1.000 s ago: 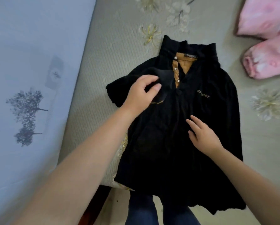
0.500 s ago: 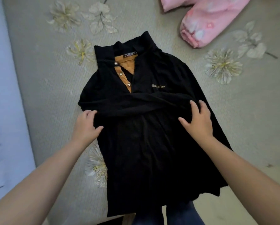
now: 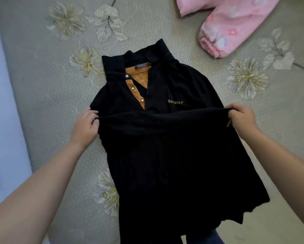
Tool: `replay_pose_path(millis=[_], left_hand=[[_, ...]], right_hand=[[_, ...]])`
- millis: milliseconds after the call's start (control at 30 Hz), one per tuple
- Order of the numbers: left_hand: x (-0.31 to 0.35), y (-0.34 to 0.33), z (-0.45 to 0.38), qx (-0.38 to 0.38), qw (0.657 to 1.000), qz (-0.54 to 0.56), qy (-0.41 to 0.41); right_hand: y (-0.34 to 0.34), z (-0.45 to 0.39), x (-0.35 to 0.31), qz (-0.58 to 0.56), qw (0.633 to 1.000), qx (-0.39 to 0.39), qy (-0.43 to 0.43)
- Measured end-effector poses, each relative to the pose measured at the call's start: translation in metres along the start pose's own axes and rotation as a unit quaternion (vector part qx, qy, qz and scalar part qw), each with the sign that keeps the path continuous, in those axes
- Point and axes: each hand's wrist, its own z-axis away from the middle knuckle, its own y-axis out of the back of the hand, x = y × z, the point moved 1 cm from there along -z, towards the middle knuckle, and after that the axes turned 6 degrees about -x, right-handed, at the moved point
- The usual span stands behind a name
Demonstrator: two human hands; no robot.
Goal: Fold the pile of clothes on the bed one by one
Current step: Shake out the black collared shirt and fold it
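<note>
A black polo shirt [image 3: 174, 155] lies front-up at the centre of the grey flowered bed [image 3: 42, 103], collar toward 12 o'clock. The left hand [image 3: 85, 127] at 9 and the right hand [image 3: 241, 118] at 3 each hold a pinching grip on its side edges. Pink trousers [image 3: 235, 27] lie at 1 o'clock.

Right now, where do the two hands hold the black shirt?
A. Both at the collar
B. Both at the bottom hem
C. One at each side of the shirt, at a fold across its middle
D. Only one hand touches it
C: the left hand and the right hand each pinch one side edge of the black shirt, with a fold stretched across between them below the collar.
</note>
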Motion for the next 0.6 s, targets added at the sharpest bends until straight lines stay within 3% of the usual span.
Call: replay_pose_path(millis=[67, 133, 233, 400, 533, 600], left_hand=[[0.009, 0.013, 0.002, -0.026, 0.993, 0.111, -0.036], [0.013, 0.021, -0.002, -0.11, 0.982, 0.151, -0.036], [-0.003, 0.032, -0.018, -0.183, 0.983, -0.012, -0.01], [-0.038, 0.045, -0.029, -0.148, 0.966, -0.199, 0.078], [-0.042, 0.031, -0.028, -0.139, 0.936, -0.29, 0.144], [-0.041, 0.02, -0.025, -0.095, 0.933, -0.303, 0.167]], right_hand=[[-0.001, -0.007, -0.006, -0.014, 0.999, 0.013, -0.027], [-0.003, -0.01, -0.013, -0.017, 0.999, 0.015, -0.038], [-0.006, -0.016, -0.021, -0.001, 0.999, 0.001, -0.044], [-0.02, -0.033, -0.041, 0.04, 0.999, -0.022, -0.023], [-0.048, -0.044, -0.061, 0.175, 0.984, -0.031, 0.01], [-0.059, -0.049, -0.07, 0.245, 0.969, 0.0, 0.027]])
